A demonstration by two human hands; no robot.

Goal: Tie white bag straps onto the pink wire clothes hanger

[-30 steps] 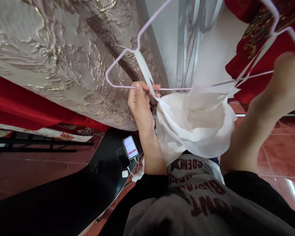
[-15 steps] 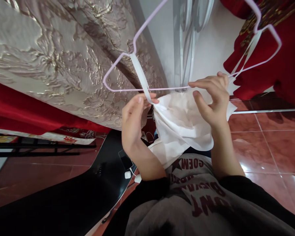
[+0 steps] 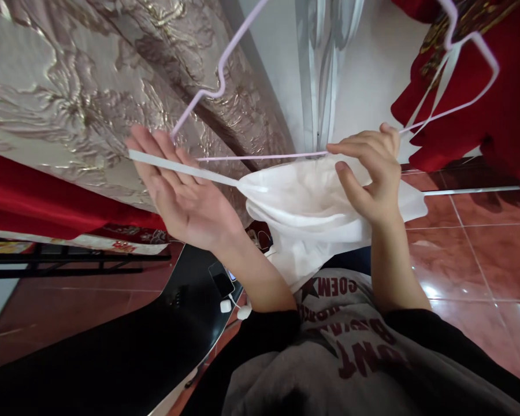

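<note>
The pale purple clothes hanger [image 3: 260,156] spans the upper middle of the view. A white strappy garment [image 3: 294,196] hangs in soft folds below its bottom bar. My left hand [image 3: 186,196] is open, palm up and fingers extended, with one white strap [image 3: 186,169] stretched taut across the fingers. That hand covers the hanger's left corner. My right hand [image 3: 368,173] curls its fingers over the bottom bar beside the garment, thumb held apart. The other strap [image 3: 442,81] loops over the hanger's right shoulder notch.
Patterned beige fabric [image 3: 91,104] hangs at the left, red cloth [image 3: 502,104] at the right. A glossy black surface [image 3: 112,335] at lower left holds a phone [image 3: 221,281] and a white charger [image 3: 226,305]. The floor has red tiles [image 3: 476,254].
The left strap has come off the hanger's left notch and is drawn leftward by my left hand, which has opened out. My right hand stays about where it was.
</note>
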